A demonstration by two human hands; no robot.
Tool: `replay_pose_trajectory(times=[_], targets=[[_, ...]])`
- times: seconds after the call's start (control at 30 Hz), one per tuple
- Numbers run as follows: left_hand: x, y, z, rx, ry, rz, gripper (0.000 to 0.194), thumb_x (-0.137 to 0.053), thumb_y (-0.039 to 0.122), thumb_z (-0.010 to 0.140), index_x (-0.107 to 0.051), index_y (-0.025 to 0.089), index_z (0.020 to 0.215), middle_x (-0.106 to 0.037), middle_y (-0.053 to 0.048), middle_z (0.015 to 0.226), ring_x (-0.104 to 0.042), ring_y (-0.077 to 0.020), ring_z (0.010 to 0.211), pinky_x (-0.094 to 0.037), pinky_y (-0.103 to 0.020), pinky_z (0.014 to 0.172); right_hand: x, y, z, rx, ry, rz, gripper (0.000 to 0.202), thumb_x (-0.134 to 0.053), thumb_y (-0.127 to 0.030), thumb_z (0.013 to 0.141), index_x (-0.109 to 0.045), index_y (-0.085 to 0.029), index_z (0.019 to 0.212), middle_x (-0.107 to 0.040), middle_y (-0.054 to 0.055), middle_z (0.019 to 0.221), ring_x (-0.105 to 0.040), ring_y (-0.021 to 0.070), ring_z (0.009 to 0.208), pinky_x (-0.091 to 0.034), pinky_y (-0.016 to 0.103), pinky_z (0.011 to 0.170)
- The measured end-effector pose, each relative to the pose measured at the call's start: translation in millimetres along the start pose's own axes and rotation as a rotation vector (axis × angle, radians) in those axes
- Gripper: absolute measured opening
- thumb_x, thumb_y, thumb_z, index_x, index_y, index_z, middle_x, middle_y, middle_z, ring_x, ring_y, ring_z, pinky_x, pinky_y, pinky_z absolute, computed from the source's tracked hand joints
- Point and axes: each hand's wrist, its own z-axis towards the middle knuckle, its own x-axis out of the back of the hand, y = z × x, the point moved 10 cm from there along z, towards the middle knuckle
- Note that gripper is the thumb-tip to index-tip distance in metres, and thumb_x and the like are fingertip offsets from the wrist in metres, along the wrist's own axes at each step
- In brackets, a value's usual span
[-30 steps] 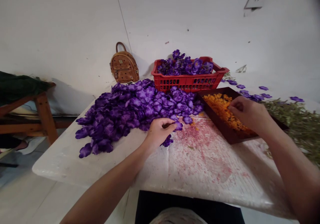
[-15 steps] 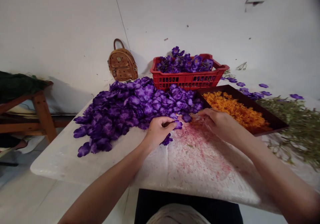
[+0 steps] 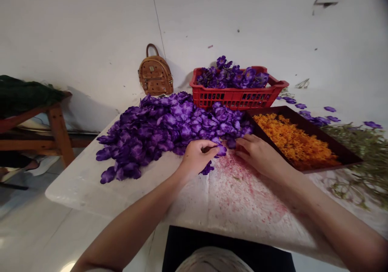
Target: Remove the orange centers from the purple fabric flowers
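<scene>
The left hand pinches a purple flower between thumb and fingertips, just above the bench. The right hand is near it on the right, fingers bent and close together; whether it grips anything cannot be told. Red specks dot the bench below. A wide heap of purple petals spreads beyond the left hand. Past the right hand, a dark tray contains orange flower centres, with green stems beside it. Behind the heap stands a red basket of purple blooms; left of that, a brown backpack leans against the wall.
</scene>
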Motion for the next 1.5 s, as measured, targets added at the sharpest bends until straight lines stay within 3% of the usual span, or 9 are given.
replay_pose_trajectory(times=[0.2, 0.3, 0.4, 0.47, 0.6, 0.73, 1.07, 1.27, 1.5], targets=[[-0.5, 0, 0, -0.005, -0.003, 0.006, 0.017, -0.074, 0.032, 0.084, -0.081, 0.017, 0.083, -0.077, -0.005, 0.077, -0.063, -0.0147, 0.065, -0.049, -0.028, 0.062, 0, -7, 5, 0.009, 0.015, 0.01, 0.018, -0.052, -0.013, 0.097, -0.067, -0.02, 0.09, -0.069, 0.014, 0.091, -0.066, 0.0315, 0.09, -0.052, 0.044, 0.083], [1.8, -1, 1, -0.006, 0.018, 0.01, 0.017, -0.075, 0.032, 0.084, -0.082, 0.017, 0.082, -0.076, -0.005, 0.075, -0.063, -0.0151, 0.064, -0.048, -0.027, 0.06, 16, -3, 2, -0.05, 0.109, 0.09, 0.02, -0.049, -0.016, 0.098, -0.065, -0.021, 0.088, -0.069, 0.014, 0.091, -0.066, 0.0313, 0.088, -0.05, 0.044, 0.084], [4.2, -2, 1, -0.018, 0.05, 0.032, 0.014, -0.076, 0.029, 0.084, -0.083, 0.017, 0.083, -0.078, -0.005, 0.077, -0.065, -0.0159, 0.067, -0.049, -0.027, 0.062, 42, 13, -8, -0.219, 0.261, 0.316, 0.012, -0.055, -0.027, 0.098, -0.065, -0.025, 0.093, -0.07, 0.009, 0.089, -0.065, 0.0275, 0.08, -0.049, 0.04, 0.076], [4.8, -3, 1, -0.019, 0.071, 0.05, 0.012, -0.076, 0.027, 0.085, -0.083, 0.017, 0.084, -0.079, -0.006, 0.08, -0.066, -0.0159, 0.068, -0.05, -0.027, 0.064, 46, 17, -11, -0.293, 0.274, 0.58, 0.008, -0.059, -0.032, 0.096, -0.064, -0.027, 0.093, -0.07, 0.005, 0.083, -0.064, 0.0243, 0.075, -0.049, 0.037, 0.071], [5.1, -3, 0, -0.026, 0.1, 0.057, 0.014, -0.076, 0.03, 0.086, -0.083, 0.018, 0.086, -0.08, -0.005, 0.083, -0.067, -0.0163, 0.071, -0.05, -0.027, 0.065, 28, 2, -4, -0.328, 0.126, 1.088, 0.019, -0.071, -0.043, 0.091, -0.067, -0.024, 0.091, -0.072, 0.003, 0.081, -0.066, 0.0208, 0.075, -0.052, 0.035, 0.071], [5.9, -3, 1, -0.017, 0.108, 0.058, 0.013, -0.075, 0.028, 0.087, -0.083, 0.018, 0.086, -0.08, -0.005, 0.083, -0.067, -0.0159, 0.071, -0.05, -0.027, 0.066, 4, -11, 1, -0.39, 0.038, 1.343, 0.029, -0.078, -0.049, 0.086, -0.069, -0.022, 0.089, -0.071, 0.003, 0.079, -0.065, 0.0181, 0.074, -0.051, 0.033, 0.07], [6.7, -10, 4, 0.015, 0.121, 0.093, 0.011, -0.076, 0.027, 0.087, -0.083, 0.019, 0.086, -0.082, -0.006, 0.085, -0.071, -0.0183, 0.074, -0.055, -0.03, 0.071, 3, 6, -2, -0.341, 0.179, 1.043, 0.014, -0.073, -0.035, 0.082, -0.065, -0.023, 0.081, -0.066, 0.001, 0.077, -0.06, 0.0183, 0.072, -0.046, 0.032, 0.068], [-15.9, -2, 5, -0.067, 0.013, 0.036, 0.012, -0.077, 0.026, 0.088, -0.085, 0.021, 0.096, -0.083, -0.007, 0.102, -0.077, -0.0206, 0.093, -0.06, -0.033, 0.088, -4, -2, -8, -0.367, 0.092, 1.246, 0.017, -0.071, -0.038, 0.085, -0.064, -0.023, 0.082, -0.064, 0.001, 0.075, -0.059, 0.0176, 0.07, -0.046, 0.032, 0.066], [-30.7, -2, 4, -0.118, -0.054, 0.099, 0.012, -0.076, 0.029, 0.088, -0.083, 0.02, 0.094, -0.083, -0.007, 0.094, -0.075, -0.0196, 0.085, -0.058, -0.03, 0.078, -5, -2, -10, -0.363, 0.115, 1.242, 0.021, -0.071, -0.042, 0.087, -0.063, -0.023, 0.083, -0.063, 0.001, 0.077, -0.056, 0.0171, 0.072, -0.045, 0.031, 0.067]])
